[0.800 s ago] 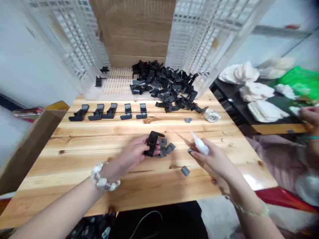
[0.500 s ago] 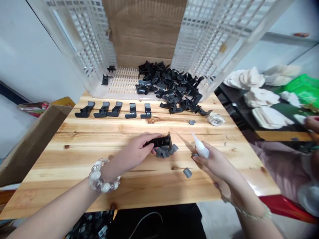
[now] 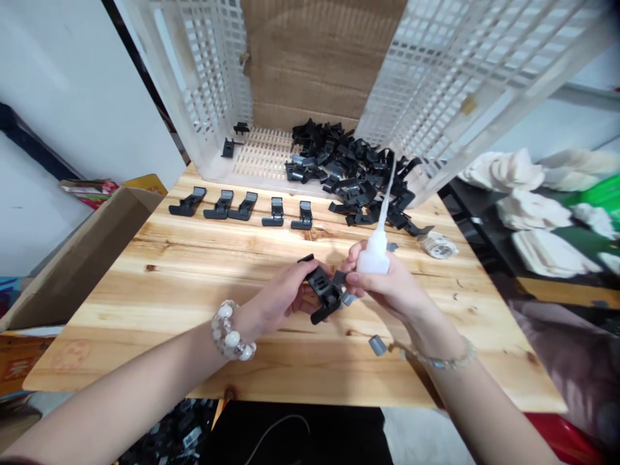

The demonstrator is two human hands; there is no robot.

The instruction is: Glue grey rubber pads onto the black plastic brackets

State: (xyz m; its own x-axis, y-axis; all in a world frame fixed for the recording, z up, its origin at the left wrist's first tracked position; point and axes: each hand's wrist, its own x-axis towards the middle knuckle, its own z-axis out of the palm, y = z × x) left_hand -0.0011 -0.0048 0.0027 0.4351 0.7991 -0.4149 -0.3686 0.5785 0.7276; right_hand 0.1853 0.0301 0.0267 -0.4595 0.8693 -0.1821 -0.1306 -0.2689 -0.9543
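Note:
My left hand (image 3: pixel 285 298) grips a black plastic clip (image 3: pixel 322 290) just above the wooden table (image 3: pixel 194 278). My right hand (image 3: pixel 387 287) is closed on a small white glue bottle (image 3: pixel 375 248) with a long thin nozzle pointing up and away. Its fingertips touch the right end of the clip, and both hands meet at the table's middle. Small grey pads (image 3: pixel 347 298) lie partly hidden under the hands, and another grey pad (image 3: pixel 377 345) sits by my right wrist.
Several black clips (image 3: pixel 247 208) stand in a row at the back left. A heap of black clips (image 3: pixel 353 174) spills from a white lattice crate (image 3: pixel 232 84). A tape roll (image 3: pixel 438 245) lies at the right. A cardboard box (image 3: pixel 77 258) borders the left edge.
My right hand moved left with the bottle and turned its nozzle upward, meeting my left hand. The left hand lifted and turned the clip. The camera view shifted.

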